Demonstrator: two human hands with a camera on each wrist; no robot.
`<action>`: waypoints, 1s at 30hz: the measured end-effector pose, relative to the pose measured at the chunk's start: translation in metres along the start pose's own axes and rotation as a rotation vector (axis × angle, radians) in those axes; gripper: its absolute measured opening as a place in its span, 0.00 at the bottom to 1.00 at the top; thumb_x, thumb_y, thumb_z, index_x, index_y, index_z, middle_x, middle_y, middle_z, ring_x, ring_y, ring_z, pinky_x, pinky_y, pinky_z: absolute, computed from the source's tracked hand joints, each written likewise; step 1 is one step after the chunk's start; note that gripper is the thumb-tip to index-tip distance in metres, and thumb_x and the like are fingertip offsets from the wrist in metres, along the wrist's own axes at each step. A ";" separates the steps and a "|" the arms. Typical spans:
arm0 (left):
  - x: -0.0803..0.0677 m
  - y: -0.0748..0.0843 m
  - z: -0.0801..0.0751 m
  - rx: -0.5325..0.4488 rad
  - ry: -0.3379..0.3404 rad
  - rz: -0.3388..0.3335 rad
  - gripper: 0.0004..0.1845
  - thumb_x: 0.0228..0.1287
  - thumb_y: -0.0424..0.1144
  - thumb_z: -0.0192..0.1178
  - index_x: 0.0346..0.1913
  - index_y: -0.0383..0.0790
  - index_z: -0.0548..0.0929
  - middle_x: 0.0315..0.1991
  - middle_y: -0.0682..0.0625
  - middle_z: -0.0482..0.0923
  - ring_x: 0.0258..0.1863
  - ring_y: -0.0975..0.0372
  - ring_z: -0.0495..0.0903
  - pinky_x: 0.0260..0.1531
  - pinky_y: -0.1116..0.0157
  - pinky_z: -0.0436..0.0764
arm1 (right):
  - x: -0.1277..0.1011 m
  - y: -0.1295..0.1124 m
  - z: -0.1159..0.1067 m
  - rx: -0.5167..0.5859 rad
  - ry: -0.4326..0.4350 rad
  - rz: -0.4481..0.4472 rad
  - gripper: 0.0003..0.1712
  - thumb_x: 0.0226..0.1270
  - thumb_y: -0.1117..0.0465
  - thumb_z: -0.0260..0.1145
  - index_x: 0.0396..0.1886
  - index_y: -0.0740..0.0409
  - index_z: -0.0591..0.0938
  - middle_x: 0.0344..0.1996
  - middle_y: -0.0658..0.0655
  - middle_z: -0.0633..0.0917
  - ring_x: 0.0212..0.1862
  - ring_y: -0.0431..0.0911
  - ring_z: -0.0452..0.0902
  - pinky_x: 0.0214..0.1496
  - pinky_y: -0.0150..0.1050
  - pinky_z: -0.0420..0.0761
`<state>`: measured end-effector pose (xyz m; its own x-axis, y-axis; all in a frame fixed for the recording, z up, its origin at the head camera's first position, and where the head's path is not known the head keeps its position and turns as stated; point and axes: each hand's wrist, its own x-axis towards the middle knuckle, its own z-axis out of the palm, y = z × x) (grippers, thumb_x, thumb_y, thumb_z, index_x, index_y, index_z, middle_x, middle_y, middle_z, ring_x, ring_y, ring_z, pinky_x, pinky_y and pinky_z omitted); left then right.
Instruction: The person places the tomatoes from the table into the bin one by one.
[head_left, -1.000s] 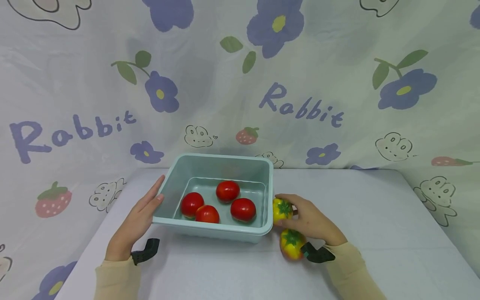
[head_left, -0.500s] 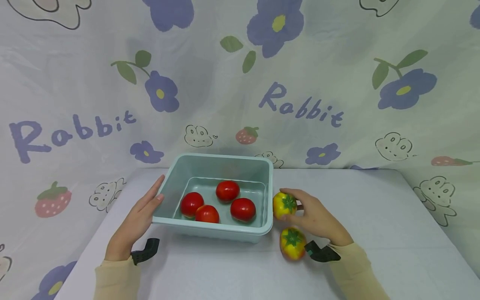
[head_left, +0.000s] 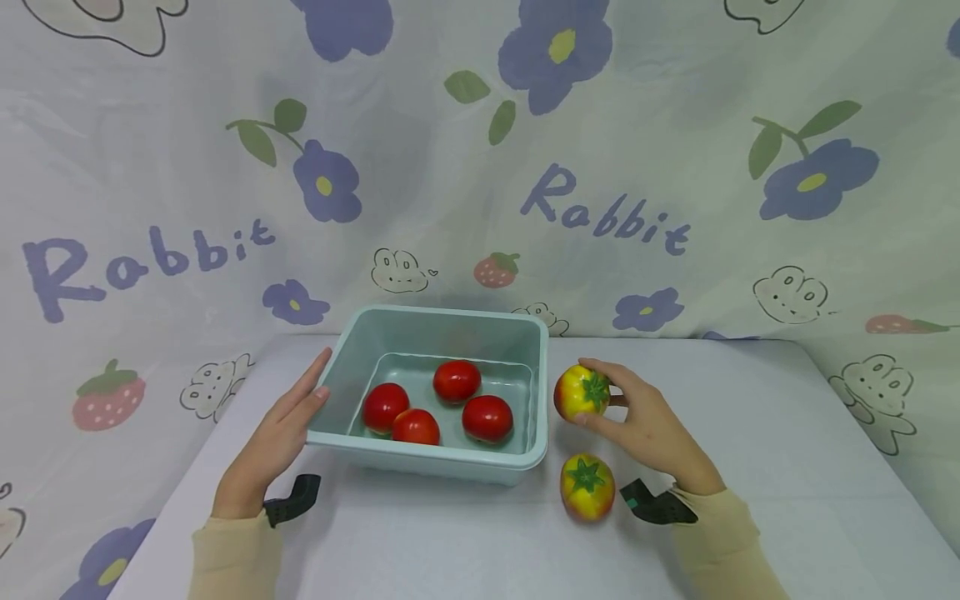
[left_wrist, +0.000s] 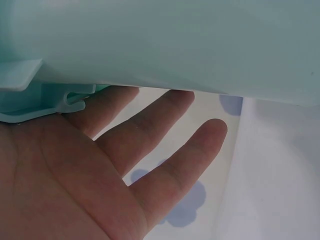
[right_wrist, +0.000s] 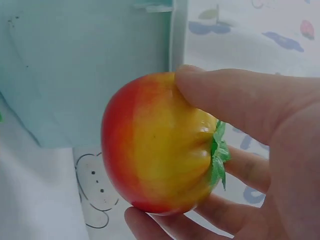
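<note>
My right hand (head_left: 641, 429) pinches a red-and-yellow tomato (head_left: 581, 393) between thumb and fingers, just to the right of a pale blue-green plastic bin (head_left: 420, 462). In the right wrist view, the tomato (right_wrist: 157, 145) shows a red base and a green leafy top, with the thumb along its upper side and fingers beneath. A second such tomato (head_left: 587, 489) lies on the table below that hand. My left hand (head_left: 270, 450) rests against the bin's left side with extended fingers. The left wrist view shows its straight fingers (left_wrist: 175, 172) by the bin wall (left_wrist: 190, 45).
Several red tomatoes (head_left: 487, 418) lie on the floor of the bin. White cloth covers the table (head_left: 420, 542). A patterned curtain (head_left: 450, 192) with flowers and rabbits hangs behind the table and along its sides.
My right hand has lifted the tomato and moved slightly right and away from the bin, tilting its leafy top rightward. The left hand, bin and other tomato stay in place.
</note>
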<state>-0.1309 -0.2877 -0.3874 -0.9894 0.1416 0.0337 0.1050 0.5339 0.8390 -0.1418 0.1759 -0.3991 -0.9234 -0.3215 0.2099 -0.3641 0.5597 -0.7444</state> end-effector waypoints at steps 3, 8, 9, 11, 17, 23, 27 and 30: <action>0.000 0.000 0.000 -0.004 -0.002 0.003 0.31 0.83 0.49 0.38 0.82 0.58 0.44 0.81 0.43 0.42 0.77 0.35 0.44 0.61 0.24 0.51 | 0.000 -0.002 -0.002 -0.002 0.011 0.000 0.40 0.63 0.49 0.75 0.73 0.50 0.70 0.66 0.55 0.75 0.61 0.52 0.75 0.58 0.54 0.81; 0.000 0.000 0.000 -0.010 -0.002 0.005 0.31 0.83 0.49 0.38 0.82 0.58 0.45 0.81 0.43 0.41 0.77 0.35 0.44 0.61 0.24 0.51 | -0.001 -0.007 -0.004 -0.010 0.033 -0.003 0.41 0.62 0.50 0.76 0.73 0.48 0.70 0.67 0.53 0.75 0.63 0.50 0.74 0.58 0.54 0.81; 0.000 0.000 0.000 -0.009 -0.003 0.002 0.31 0.83 0.49 0.38 0.82 0.59 0.44 0.81 0.43 0.41 0.77 0.35 0.44 0.61 0.24 0.51 | -0.001 -0.008 -0.005 -0.011 0.037 -0.002 0.41 0.62 0.50 0.76 0.73 0.48 0.70 0.67 0.53 0.74 0.63 0.50 0.73 0.58 0.53 0.81; 0.001 0.000 0.000 -0.008 -0.004 -0.001 0.31 0.83 0.49 0.38 0.82 0.58 0.44 0.81 0.42 0.41 0.77 0.35 0.45 0.61 0.24 0.52 | -0.002 -0.010 -0.006 -0.011 0.050 -0.008 0.41 0.62 0.50 0.76 0.73 0.48 0.69 0.67 0.53 0.74 0.63 0.50 0.73 0.58 0.54 0.81; 0.000 0.001 0.000 -0.003 -0.004 -0.006 0.31 0.83 0.49 0.38 0.82 0.57 0.44 0.81 0.41 0.42 0.76 0.34 0.46 0.61 0.24 0.52 | -0.005 -0.019 -0.008 -0.008 0.100 -0.037 0.41 0.62 0.51 0.76 0.73 0.46 0.69 0.68 0.51 0.73 0.64 0.48 0.72 0.58 0.52 0.82; 0.000 0.002 0.000 -0.004 -0.002 -0.006 0.31 0.83 0.49 0.38 0.82 0.57 0.44 0.81 0.41 0.42 0.76 0.34 0.45 0.61 0.23 0.51 | -0.006 -0.027 -0.008 -0.005 0.155 -0.062 0.41 0.62 0.55 0.76 0.73 0.46 0.70 0.68 0.49 0.73 0.64 0.46 0.72 0.58 0.48 0.82; 0.001 0.002 -0.001 -0.002 -0.001 -0.010 0.31 0.83 0.49 0.38 0.82 0.59 0.44 0.81 0.42 0.42 0.77 0.35 0.45 0.61 0.23 0.51 | -0.006 -0.032 -0.006 0.019 0.182 -0.087 0.41 0.61 0.57 0.77 0.73 0.45 0.70 0.68 0.47 0.73 0.63 0.43 0.73 0.58 0.44 0.81; 0.000 0.001 0.000 0.003 -0.004 -0.018 0.30 0.83 0.50 0.37 0.81 0.61 0.44 0.81 0.42 0.42 0.76 0.34 0.45 0.60 0.23 0.51 | -0.006 -0.033 -0.003 0.033 0.187 -0.122 0.42 0.60 0.58 0.77 0.73 0.45 0.70 0.68 0.47 0.74 0.63 0.43 0.73 0.57 0.42 0.82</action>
<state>-0.1313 -0.2874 -0.3863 -0.9906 0.1355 0.0167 0.0877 0.5385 0.8381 -0.1246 0.1611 -0.3738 -0.8806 -0.2359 0.4110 -0.4727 0.4990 -0.7263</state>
